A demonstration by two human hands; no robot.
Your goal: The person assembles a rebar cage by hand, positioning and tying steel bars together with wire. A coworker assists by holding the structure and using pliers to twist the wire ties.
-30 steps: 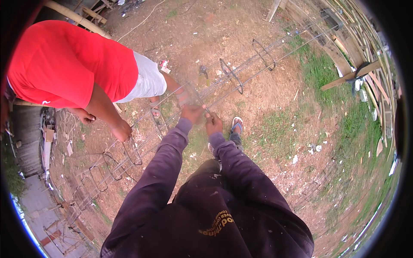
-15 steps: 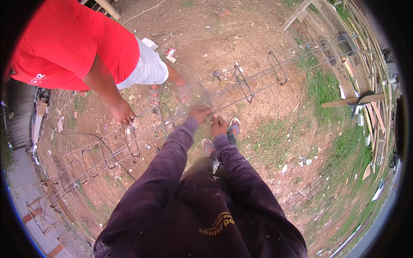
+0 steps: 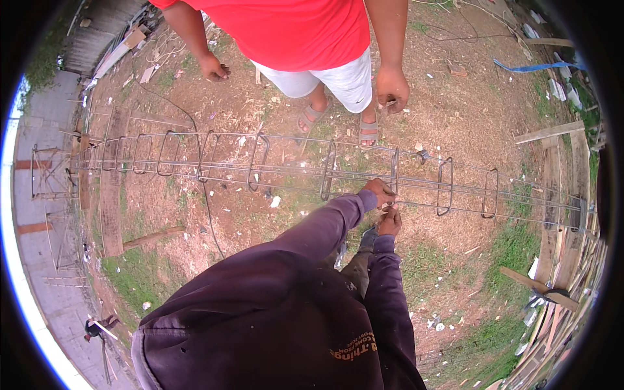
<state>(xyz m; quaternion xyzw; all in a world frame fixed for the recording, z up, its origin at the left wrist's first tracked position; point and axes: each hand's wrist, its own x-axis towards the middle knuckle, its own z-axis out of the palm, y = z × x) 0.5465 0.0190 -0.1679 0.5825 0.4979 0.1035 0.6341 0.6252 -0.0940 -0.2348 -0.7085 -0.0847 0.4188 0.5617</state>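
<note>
A long rebar cage [image 3: 286, 167] of thin steel bars and rectangular stirrups runs from left to right in front of me. At the near bar, next to a stirrup [image 3: 395, 168], my left hand [image 3: 379, 193] is closed in a pinch. Just below it, my right hand [image 3: 390, 221] has its fingers pressed together at the same joint. What the fingertips hold is too small to make out.
Across the cage stands a person in a red shirt [image 3: 292, 32], with a hand [image 3: 392, 89] hanging over the ground. Wooden supports [image 3: 112, 195] carry the cage's ends. A dark cable [image 3: 207, 195] crosses it. Bamboo and timber scraps [image 3: 559, 331] lie at the right.
My view has swung left, so the cage now lies nearly level. The other person's hand has left the cage, and they now face it. My hands remain together at a stirrup.
</note>
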